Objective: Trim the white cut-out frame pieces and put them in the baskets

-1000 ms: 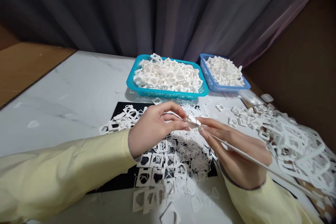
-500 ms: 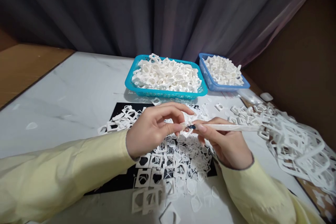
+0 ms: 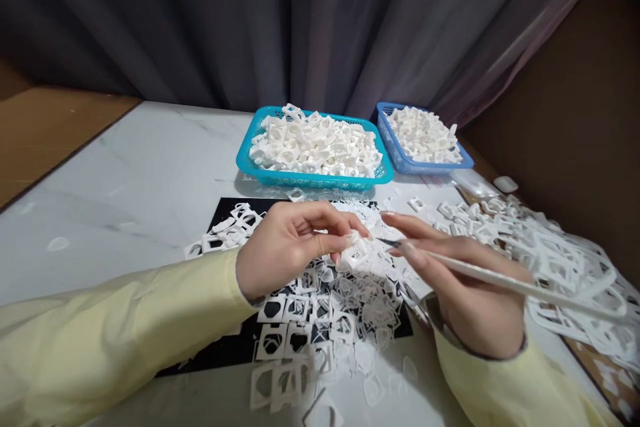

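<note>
My left hand (image 3: 295, 247) pinches a small white plastic frame (image 3: 356, 250) between thumb and fingertips, over the middle of the work area. In my right hand (image 3: 465, 280) lies a slim tool with a long white handle (image 3: 480, 271) and a dark, pointed tip (image 3: 389, 242). The tip points left toward the frame, with a small gap between them. Whether the tip is a blade, I cannot make out. Beneath both hands, white frames (image 3: 273, 340) and thin white scraps (image 3: 375, 310) cover much of a black mat (image 3: 220, 350).
Behind the hands stands a teal basket (image 3: 310, 180) heaped with white plastic pieces. A blue basket (image 3: 435, 167), also filled, is to its right. Tangled white plastic strips (image 3: 565, 267) pile up at the right edge. A dark curtain (image 3: 250, 20) hangs behind the table.
My right hand has drawn back to the right and slightly down, taking the tool's tip away from the white frame. My left hand stays nearly in place.
</note>
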Available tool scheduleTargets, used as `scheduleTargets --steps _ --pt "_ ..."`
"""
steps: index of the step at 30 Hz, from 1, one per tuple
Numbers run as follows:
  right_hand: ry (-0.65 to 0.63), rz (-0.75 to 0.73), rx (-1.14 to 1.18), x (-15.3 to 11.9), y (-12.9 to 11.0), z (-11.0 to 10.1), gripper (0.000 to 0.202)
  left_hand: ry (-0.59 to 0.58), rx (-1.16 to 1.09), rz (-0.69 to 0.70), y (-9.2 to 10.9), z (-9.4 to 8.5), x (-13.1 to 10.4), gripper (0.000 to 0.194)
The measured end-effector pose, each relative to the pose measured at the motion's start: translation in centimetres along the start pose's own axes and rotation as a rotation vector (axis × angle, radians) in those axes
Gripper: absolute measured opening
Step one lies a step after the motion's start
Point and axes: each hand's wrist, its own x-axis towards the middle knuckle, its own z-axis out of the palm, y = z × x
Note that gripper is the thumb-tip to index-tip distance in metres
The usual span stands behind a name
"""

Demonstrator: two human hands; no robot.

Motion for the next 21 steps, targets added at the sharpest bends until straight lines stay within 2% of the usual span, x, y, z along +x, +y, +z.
scheduleTargets --steps 3,5,21 --pt "-0.145 -0.125 -0.076 -0.5 -0.5 0.3 0.022 0.000 0.020 -0.023 0.1 0.2 -0.2 0.012" --pt "-0.197 -0.160 -0.083 -0.8 -0.5 0.6 0.023 0.000 0.030 -0.024 0.1 0.3 -0.2 0.013" --pt "-0.171 -0.238 -0.210 -1.1 0.2 1.3 0.022 0.077 0.050 -0.106 -0.2 0.8 -0.5 0.012"
